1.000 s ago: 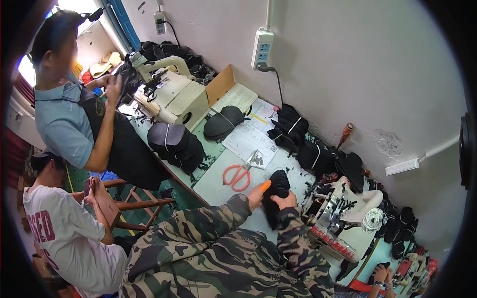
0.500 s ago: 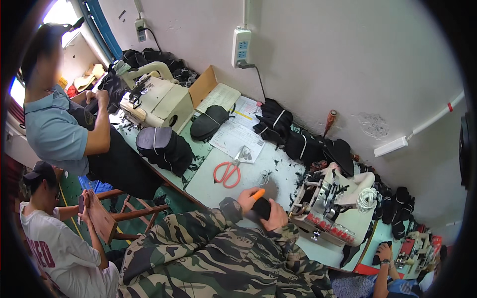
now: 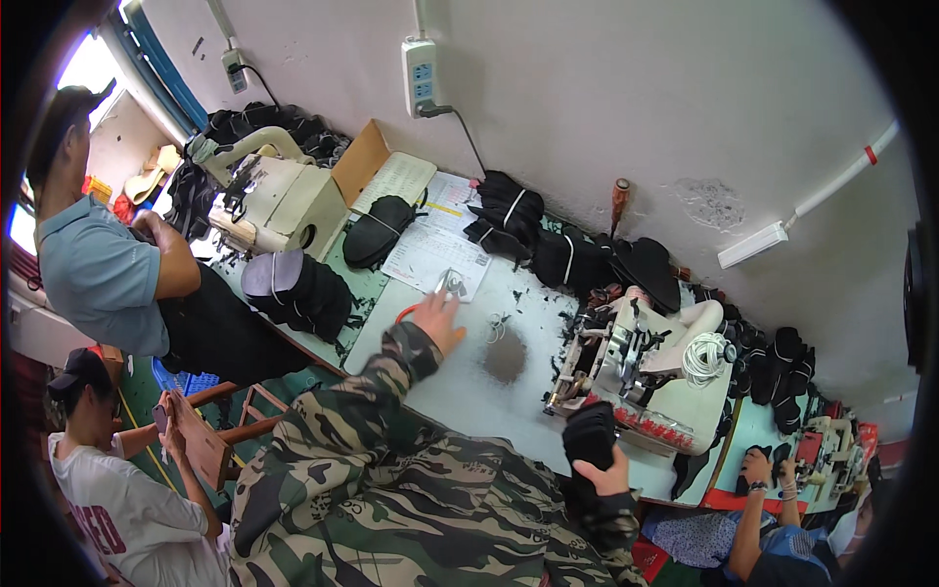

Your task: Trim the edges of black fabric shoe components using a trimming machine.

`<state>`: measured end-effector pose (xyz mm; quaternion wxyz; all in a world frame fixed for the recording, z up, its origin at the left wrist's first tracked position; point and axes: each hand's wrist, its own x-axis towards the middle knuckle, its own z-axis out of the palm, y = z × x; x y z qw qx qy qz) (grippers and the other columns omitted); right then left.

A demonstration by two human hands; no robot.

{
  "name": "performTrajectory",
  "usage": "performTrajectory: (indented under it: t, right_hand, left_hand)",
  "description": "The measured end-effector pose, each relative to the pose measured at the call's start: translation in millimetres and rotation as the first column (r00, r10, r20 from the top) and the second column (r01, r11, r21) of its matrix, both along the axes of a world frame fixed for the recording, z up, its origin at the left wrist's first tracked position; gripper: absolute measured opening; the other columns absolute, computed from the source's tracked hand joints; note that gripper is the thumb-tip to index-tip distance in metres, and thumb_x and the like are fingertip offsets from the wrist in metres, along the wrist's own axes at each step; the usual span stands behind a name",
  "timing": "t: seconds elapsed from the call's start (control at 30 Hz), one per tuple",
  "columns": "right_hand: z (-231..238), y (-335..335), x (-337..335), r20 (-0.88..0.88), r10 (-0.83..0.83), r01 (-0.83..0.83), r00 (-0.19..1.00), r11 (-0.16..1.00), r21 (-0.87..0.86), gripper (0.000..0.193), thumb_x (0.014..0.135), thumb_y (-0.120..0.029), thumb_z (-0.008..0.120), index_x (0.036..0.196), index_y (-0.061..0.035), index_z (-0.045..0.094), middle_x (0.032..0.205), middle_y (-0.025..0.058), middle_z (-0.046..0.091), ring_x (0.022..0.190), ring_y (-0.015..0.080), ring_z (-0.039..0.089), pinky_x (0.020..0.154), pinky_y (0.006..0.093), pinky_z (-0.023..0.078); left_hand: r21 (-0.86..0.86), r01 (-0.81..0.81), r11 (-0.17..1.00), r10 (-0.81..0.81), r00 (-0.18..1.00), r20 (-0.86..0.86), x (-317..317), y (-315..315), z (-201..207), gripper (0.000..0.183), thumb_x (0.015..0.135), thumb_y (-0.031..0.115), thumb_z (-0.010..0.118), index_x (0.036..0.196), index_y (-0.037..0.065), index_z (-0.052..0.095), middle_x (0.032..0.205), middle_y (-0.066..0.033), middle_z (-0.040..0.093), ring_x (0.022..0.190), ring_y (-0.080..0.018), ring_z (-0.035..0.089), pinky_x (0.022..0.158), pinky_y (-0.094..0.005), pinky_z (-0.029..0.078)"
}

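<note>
My left hand [image 3: 438, 323] is over the orange-handled scissors [image 3: 406, 312] on the white tabletop [image 3: 440, 386]. Its fingers are stretched out, and they cover most of the scissors; whether they touch them I cannot tell. In my right hand [image 3: 608, 474] is a black fabric bundle [image 3: 590, 430], held upright at the table's front edge beside the sewing machine [image 3: 636, 367]. Small loops of white string [image 3: 499, 329] lie to the right of my left hand, behind a dark patch on the tabletop.
Printed papers [image 3: 430, 259], a tied black bundle [image 3: 379, 232] and another stack of black pieces [image 3: 298, 293] lie left. More black bundles [image 3: 507, 210] line the wall, near an upright screwdriver [image 3: 620, 203]. A second machine [image 3: 279, 201] and co-workers [image 3: 103, 279] are around.
My hands have parted. The left has let go of the black bundle and moved left to the scissors; the right has carried the bundle right, toward the front edge. The view has shifted slightly.
</note>
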<state>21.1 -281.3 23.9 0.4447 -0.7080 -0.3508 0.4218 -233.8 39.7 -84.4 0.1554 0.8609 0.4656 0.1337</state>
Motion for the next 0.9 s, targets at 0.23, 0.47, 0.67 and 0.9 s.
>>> performTrajectory:
  t: [0.23,0.47,0.67,0.9]
  right_hand:
    - [33,-41,86,0.277,-0.313,0.298,0.908,0.950,0.094,0.056,0.063,-0.016,0.078,0.114,0.0011,0.058,0.102,0.0121,0.065,0.095,0.0217,0.061,0.088,0.0331,0.046]
    - [54,-2,168,0.812,-0.124,0.200,0.571,0.980,0.009,0.055,0.065,-0.023,0.074,0.114,-0.0078,0.054,0.095,0.0203,0.062,0.090,0.0381,0.059,0.076,0.0451,0.048]
    - [27,-6,208,0.814,0.074,0.144,0.576,0.971,-0.191,0.057,0.064,-0.026,0.075,0.114,-0.0100,0.054,0.092,0.0167,0.062,0.088,0.0353,0.060,0.075,0.0443,0.048]
    - [23,-40,218,0.788,-0.008,-0.042,0.616,0.998,0.043,0.078,0.059,-0.030,0.081,0.124,-0.0058,0.047,0.108,0.0159,0.059,0.100,0.0330,0.056,0.086,0.0420,0.045]
  left_hand:
    - [0.005,0.267,0.964,-0.262,0.948,-0.182,4,31,11,0.047,0.071,0.019,0.072,0.113,0.001,0.058,0.124,-0.0196,0.051,0.118,-0.0394,0.044,0.098,-0.0460,0.038]
    - [-0.222,0.254,0.942,-0.190,0.943,0.272,56,-81,73,0.056,0.078,0.026,0.072,0.128,0.010,0.051,0.079,-0.0073,0.065,0.055,-0.0229,0.061,0.053,-0.0335,0.049]
    - [-0.102,0.678,0.728,-0.505,0.631,0.590,231,-223,158,0.070,0.078,0.022,0.073,0.136,0.002,0.038,0.129,-0.0200,0.049,0.115,-0.0327,0.052,0.089,-0.0372,0.047]
    - [-0.326,0.280,0.903,0.047,0.690,0.723,366,-220,103,0.044,0.083,0.013,0.065,0.122,-0.002,0.050,0.118,-0.0218,0.056,0.110,-0.0296,0.055,0.092,-0.0361,0.043]
